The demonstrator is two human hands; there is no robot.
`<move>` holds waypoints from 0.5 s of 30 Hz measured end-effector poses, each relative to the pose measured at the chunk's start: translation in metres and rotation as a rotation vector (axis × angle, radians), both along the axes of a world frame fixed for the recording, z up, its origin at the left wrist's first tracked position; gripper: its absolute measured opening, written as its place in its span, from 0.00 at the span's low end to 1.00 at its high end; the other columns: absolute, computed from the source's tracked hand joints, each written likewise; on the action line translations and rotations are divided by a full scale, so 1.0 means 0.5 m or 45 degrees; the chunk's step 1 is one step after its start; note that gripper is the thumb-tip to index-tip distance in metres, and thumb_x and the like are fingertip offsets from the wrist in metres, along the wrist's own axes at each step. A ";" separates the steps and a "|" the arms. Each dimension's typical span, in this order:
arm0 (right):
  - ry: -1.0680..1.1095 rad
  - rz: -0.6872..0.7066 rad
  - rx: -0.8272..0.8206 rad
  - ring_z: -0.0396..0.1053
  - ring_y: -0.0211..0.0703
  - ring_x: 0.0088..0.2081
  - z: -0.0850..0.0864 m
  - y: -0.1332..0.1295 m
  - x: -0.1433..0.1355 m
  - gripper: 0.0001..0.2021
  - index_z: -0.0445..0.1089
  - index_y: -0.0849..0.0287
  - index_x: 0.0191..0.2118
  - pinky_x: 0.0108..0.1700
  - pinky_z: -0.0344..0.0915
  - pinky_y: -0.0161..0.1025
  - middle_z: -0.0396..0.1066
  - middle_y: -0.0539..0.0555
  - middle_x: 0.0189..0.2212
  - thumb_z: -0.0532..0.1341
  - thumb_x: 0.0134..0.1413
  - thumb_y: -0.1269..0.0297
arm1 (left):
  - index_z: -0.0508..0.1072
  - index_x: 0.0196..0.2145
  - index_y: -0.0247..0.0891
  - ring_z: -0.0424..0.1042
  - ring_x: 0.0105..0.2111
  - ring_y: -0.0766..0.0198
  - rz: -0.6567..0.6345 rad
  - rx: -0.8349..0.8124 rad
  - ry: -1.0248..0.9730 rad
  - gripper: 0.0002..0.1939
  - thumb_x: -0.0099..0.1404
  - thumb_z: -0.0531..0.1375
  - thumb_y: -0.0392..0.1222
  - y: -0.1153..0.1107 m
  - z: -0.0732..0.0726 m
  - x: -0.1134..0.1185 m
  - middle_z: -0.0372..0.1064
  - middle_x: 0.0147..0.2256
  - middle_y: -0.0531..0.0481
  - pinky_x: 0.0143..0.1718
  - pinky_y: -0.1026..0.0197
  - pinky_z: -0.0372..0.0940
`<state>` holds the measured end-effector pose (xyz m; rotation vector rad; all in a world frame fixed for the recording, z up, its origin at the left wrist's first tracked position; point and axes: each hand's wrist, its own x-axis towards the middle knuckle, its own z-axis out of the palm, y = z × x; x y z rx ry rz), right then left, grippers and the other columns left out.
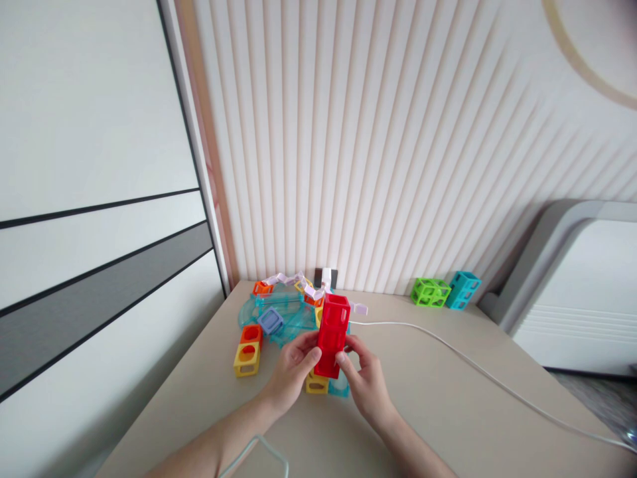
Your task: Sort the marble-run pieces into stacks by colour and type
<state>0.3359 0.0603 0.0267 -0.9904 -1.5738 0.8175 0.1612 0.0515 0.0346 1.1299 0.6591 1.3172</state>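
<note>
Grips a red block point(332, 335) over the table point(423, 411) between left hand point(296, 364) and right hand point(365, 378), fingers of both closed on its sides, thumbs toward the near face, fingertips behind partly hidden. Shows a yellow block point(317, 384) and a blue block point(339, 387) past its lower end; cannot tell whether touching it. Has, left of the hands, an orange block point(251, 334) end to end with another yellow one, near a purple block point(271, 320) and blue pieces point(293, 312). Has, far right by the wall point(348, 133), a green block point(430, 292) beside a tall teal block point(464, 290). Shows a white cable point(423, 327) across the table.
</note>
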 end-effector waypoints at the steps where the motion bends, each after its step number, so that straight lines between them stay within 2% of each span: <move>1: -0.010 0.001 0.014 0.72 0.50 0.40 0.000 0.001 0.001 0.19 0.78 0.58 0.46 0.45 0.69 0.41 0.78 0.56 0.39 0.63 0.60 0.47 | 0.77 0.52 0.37 0.77 0.49 0.47 0.000 0.011 0.006 0.24 0.63 0.67 0.54 0.000 0.000 -0.001 0.79 0.48 0.39 0.51 0.48 0.71; 5: -0.016 0.052 0.064 0.73 0.50 0.43 0.002 0.002 0.003 0.20 0.77 0.57 0.50 0.49 0.70 0.43 0.78 0.58 0.43 0.61 0.62 0.48 | 0.77 0.53 0.37 0.77 0.50 0.47 0.036 0.063 0.068 0.24 0.64 0.66 0.53 0.001 0.000 -0.005 0.79 0.48 0.39 0.52 0.49 0.71; 8: 0.096 0.063 0.075 0.74 0.52 0.46 0.001 0.003 0.007 0.23 0.74 0.57 0.54 0.51 0.71 0.46 0.77 0.59 0.48 0.60 0.64 0.46 | 0.77 0.52 0.37 0.76 0.50 0.48 0.040 0.080 0.114 0.23 0.63 0.67 0.52 -0.001 -0.008 -0.008 0.79 0.49 0.39 0.51 0.50 0.71; 15: 0.392 0.092 0.008 0.74 0.55 0.52 0.004 -0.003 0.014 0.19 0.75 0.54 0.53 0.55 0.70 0.47 0.78 0.57 0.49 0.62 0.63 0.49 | 0.75 0.54 0.39 0.77 0.49 0.49 -0.113 0.036 0.114 0.24 0.63 0.67 0.50 -0.008 -0.024 -0.007 0.77 0.51 0.40 0.48 0.53 0.73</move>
